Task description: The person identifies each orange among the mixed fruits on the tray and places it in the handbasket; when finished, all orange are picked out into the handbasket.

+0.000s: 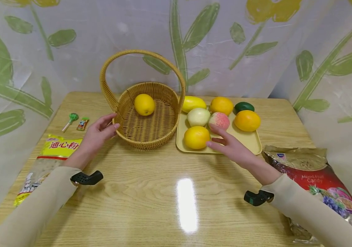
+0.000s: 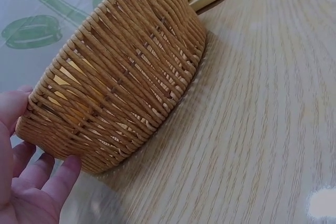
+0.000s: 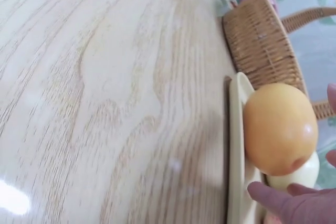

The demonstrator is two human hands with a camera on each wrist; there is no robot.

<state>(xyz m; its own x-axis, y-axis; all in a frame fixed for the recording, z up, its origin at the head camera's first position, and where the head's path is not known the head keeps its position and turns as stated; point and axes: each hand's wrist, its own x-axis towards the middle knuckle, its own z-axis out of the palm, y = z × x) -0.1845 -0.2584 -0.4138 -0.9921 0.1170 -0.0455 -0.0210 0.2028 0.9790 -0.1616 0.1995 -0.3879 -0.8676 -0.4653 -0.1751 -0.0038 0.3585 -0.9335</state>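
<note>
My left hand (image 1: 100,132) grips the left side of a round wicker basket (image 1: 148,142), its thumb at the rim and fingers against the outer wall (image 2: 121,72). Inside the basket lies one yellow orange (image 1: 144,104). My right hand (image 1: 233,147) is spread beside the front orange (image 1: 196,137) on a pale yellow tray (image 1: 254,142). In the right wrist view, its thumb is close to that orange (image 3: 281,129); contact there cannot be told. Behind it sit a pale round fruit (image 1: 198,117) and a pink peach (image 1: 219,121), which the fingertips partly cover.
Farther back on the tray are a long yellow fruit (image 1: 193,103), two more oranges (image 1: 247,120) and a dark green fruit (image 1: 244,107). At left lie a lollipop (image 1: 73,117), a small wrapped candy (image 1: 82,124) and a pasta bag (image 1: 49,154). A candy bag (image 1: 318,178) lies at right.
</note>
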